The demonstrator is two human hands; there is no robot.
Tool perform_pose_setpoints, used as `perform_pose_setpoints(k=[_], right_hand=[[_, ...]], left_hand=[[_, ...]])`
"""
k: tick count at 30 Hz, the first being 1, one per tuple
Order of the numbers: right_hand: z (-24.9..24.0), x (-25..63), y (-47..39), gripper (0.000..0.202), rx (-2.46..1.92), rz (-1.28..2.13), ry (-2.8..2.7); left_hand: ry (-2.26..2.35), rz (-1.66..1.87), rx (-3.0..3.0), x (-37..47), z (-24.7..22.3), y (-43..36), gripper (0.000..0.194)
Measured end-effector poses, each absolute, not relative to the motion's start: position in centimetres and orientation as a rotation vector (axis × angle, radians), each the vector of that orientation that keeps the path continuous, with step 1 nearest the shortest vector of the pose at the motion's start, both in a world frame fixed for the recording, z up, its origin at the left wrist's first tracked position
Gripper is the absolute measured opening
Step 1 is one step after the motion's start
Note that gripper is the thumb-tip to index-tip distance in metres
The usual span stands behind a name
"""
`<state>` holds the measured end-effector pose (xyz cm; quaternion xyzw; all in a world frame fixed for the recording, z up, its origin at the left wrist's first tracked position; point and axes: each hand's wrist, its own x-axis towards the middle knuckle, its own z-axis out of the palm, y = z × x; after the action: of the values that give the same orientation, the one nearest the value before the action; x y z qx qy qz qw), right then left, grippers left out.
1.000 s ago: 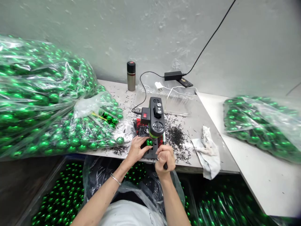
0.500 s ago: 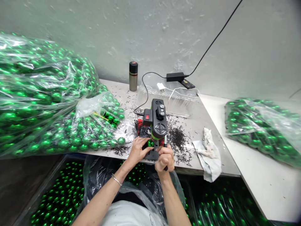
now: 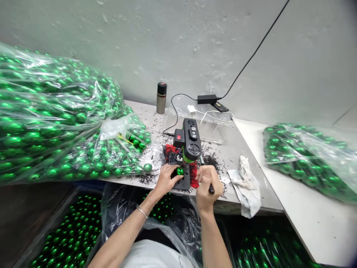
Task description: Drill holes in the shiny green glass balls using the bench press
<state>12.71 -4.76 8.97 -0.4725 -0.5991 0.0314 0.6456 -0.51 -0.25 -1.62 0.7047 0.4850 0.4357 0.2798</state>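
Observation:
A small black press-like machine (image 3: 192, 143) with a red switch stands near the table's front edge. Under its head sits a shiny green ball (image 3: 180, 171), held between the thumb and fingers of my left hand (image 3: 166, 178). My right hand (image 3: 208, 184) is wrapped round the black-gripped lever (image 3: 211, 190) at the machine's right side. Red bits (image 3: 194, 173) and many small black pieces (image 3: 210, 160) lie around the base.
A big clear bag of green balls (image 3: 55, 123) fills the left; a smaller bag (image 3: 304, 156) lies at right. A bottle (image 3: 161, 98), power adapter (image 3: 207, 99), plastic tray (image 3: 214, 130) and white cloth (image 3: 247, 186) are on the table (image 3: 251, 163).
My right hand has moved right and toward me with the lever, away from the machine. My left hand stays at the green ball, which now shows more clearly. The view has shifted slightly.

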Motion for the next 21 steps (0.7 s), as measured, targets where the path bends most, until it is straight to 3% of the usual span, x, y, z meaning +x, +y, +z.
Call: perform_pose_setpoints(k=[4, 8, 13, 17, 21], right_hand=[[10.8, 12.7, -5.0, 0.031, -1.109, 0.156, -1.346], [9.6, 12.5, -4.9, 0.033, -1.041, 0.106, -1.341], [8.4, 12.2, -4.7, 0.034, -1.001, 0.083, -1.299], [8.1, 12.2, -4.7, 0.034, -0.980, 0.077, -1.303], [7.8, 12.2, -4.8, 0.032, -0.966, 0.073, -1.321]], left_hand=[[1.230, 1.200, 1.972, -1.8, -1.8, -3.7, 0.036], [1.194, 1.136, 2.153, -4.1, -1.5, -6.5, 0.060], [1.736, 1.204, 2.171, -8.5, 1.7, -1.1, 0.030], [2.208, 0.570, 2.128, -11.4, 4.2, 5.9, 0.026], [2.222, 0.399, 2.103, -11.6, 4.5, 9.1, 0.021]])
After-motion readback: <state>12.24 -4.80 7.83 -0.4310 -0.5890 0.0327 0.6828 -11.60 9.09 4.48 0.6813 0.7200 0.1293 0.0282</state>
